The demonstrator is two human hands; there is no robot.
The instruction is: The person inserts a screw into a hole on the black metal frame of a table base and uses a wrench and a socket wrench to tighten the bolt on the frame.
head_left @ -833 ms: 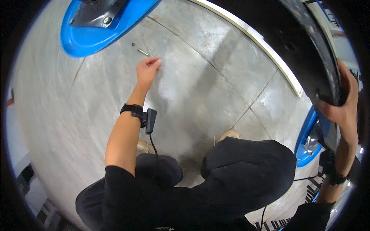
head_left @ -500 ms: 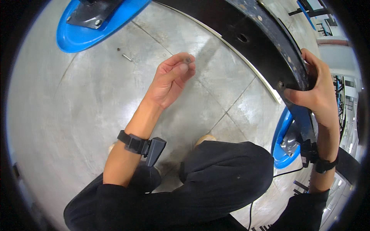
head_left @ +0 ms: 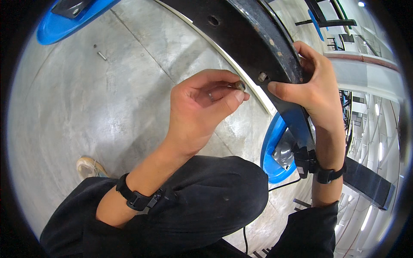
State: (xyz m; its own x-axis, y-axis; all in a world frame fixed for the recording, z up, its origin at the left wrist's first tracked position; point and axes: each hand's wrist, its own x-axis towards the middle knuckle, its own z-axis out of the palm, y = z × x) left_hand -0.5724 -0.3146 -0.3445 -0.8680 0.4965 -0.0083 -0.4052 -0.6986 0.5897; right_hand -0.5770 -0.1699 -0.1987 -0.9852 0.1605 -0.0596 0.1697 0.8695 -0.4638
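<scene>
Between the thumb and fingertips of my left hand (head_left: 193,112) is a small metal nut (head_left: 241,86), its hole facing the beam. A small shiny round piece (head_left: 211,97), perhaps a washer, shows among the curled fingers. My right hand (head_left: 317,88) wraps the edge of a black metal beam (head_left: 241,38), thumb on the near face and fingertips hidden behind. Beside that thumb a threaded bolt end (head_left: 262,77) sticks out of a hole in the beam. The nut is a short way left of the bolt end, apart from it.
A loose bolt (head_left: 102,55) and a small dark nut (head_left: 95,45) lie on the grey floor. Blue oval plates with black brackets stand at the upper left (head_left: 49,30) and right (head_left: 269,150). A dark cable (head_left: 284,185) hangs near my right forearm.
My left hand has come right, closer to the beam and bolt end, carrying the nut. My right hand keeps its hold on the beam. The whole view has shifted, moving the scene leftward.
</scene>
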